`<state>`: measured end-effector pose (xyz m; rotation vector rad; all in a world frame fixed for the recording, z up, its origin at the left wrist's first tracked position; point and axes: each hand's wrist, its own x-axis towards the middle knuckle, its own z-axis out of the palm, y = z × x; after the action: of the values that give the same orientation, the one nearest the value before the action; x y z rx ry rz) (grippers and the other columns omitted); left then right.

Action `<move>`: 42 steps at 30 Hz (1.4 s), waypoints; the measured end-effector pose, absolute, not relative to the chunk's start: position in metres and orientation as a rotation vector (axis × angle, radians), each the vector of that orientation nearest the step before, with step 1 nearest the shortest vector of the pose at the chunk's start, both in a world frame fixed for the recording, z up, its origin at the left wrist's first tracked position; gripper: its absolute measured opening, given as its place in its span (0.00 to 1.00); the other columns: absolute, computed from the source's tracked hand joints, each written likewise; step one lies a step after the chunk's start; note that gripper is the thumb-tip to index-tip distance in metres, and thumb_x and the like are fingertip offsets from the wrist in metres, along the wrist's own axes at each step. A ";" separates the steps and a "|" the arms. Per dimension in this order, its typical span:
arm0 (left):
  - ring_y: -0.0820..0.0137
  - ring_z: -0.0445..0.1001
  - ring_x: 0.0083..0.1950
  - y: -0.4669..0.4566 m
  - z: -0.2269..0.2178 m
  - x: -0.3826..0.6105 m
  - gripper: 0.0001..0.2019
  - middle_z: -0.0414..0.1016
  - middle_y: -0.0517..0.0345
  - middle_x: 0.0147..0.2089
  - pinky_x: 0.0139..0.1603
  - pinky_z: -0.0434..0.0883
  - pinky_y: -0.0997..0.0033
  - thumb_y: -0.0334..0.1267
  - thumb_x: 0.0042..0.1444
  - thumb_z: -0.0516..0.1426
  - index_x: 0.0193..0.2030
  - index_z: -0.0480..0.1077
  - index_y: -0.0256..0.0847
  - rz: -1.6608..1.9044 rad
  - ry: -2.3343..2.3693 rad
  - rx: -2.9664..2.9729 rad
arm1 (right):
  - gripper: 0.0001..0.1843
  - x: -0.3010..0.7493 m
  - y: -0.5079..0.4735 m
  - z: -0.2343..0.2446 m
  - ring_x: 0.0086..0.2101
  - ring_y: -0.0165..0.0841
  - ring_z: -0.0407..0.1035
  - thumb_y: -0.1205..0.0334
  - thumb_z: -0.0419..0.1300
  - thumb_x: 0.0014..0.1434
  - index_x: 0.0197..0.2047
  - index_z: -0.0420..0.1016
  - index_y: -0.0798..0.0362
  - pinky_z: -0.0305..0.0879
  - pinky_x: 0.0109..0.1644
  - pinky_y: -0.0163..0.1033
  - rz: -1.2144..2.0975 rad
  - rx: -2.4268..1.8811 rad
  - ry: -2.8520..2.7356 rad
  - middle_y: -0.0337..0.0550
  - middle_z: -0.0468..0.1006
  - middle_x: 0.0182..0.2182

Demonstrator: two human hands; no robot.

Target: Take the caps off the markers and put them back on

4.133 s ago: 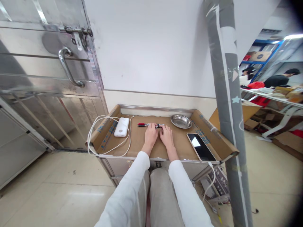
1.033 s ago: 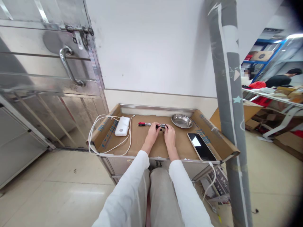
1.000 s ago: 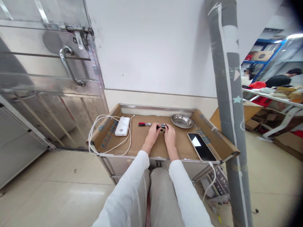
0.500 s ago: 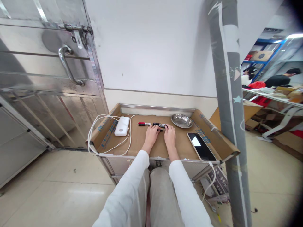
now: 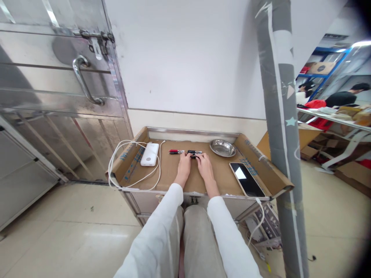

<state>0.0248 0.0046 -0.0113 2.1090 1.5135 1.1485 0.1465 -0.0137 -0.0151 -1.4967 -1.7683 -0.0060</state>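
Note:
My left hand (image 5: 184, 166) rests over the cardboard-covered top (image 5: 168, 181), its fingertips pinched on the left end of a dark, slender pen (image 5: 193, 156). The fingers of my right hand (image 5: 205, 169) close on the same pen's right end. Much of this pen is hidden by my fingers. Just beyond it lies a black pen with a clear section (image 5: 194, 151). To the left, red and black pens (image 5: 175, 151) lie side by side, close to my left fingertips.
A white power bank (image 5: 150, 154) with a looped white cable (image 5: 117, 144) lies at left. At right are a shallow metal dish (image 5: 222, 148) and a phone (image 5: 246, 180). Raised cardboard sides (image 5: 261, 166) border the top. A tall wrapped roll (image 5: 282, 116) leans nearby; people sit in the background.
My right hand has moved left, bringing its fingers closer to my left hand. My left hand has shifted slightly left. The surrounding objects stay in place.

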 end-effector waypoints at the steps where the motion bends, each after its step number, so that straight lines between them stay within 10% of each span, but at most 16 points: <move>1: 0.66 0.69 0.47 0.005 -0.011 0.025 0.11 0.65 0.48 0.46 0.50 0.68 0.63 0.27 0.60 0.47 0.44 0.69 0.37 1.146 1.524 2.101 | 0.18 0.147 -0.013 -0.016 0.44 0.37 0.64 0.64 0.45 0.63 0.48 0.73 0.54 0.63 0.51 0.43 0.000 -1.488 -1.777 0.49 0.70 0.42; 42: 0.63 0.70 0.44 -0.003 -0.001 0.029 0.02 0.70 0.48 0.40 0.47 0.66 0.63 0.30 0.59 0.50 0.36 0.63 0.38 0.981 1.746 2.362 | 0.13 0.149 -0.015 -0.016 0.36 0.37 0.62 0.72 0.47 0.55 0.31 0.72 0.54 0.57 0.45 0.42 -0.117 -1.719 -1.622 0.48 0.69 0.34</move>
<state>0.0295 -0.0028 -0.0013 2.3623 1.7459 0.9812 0.1488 -0.0147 -0.0162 -1.7191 -1.6224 -0.1175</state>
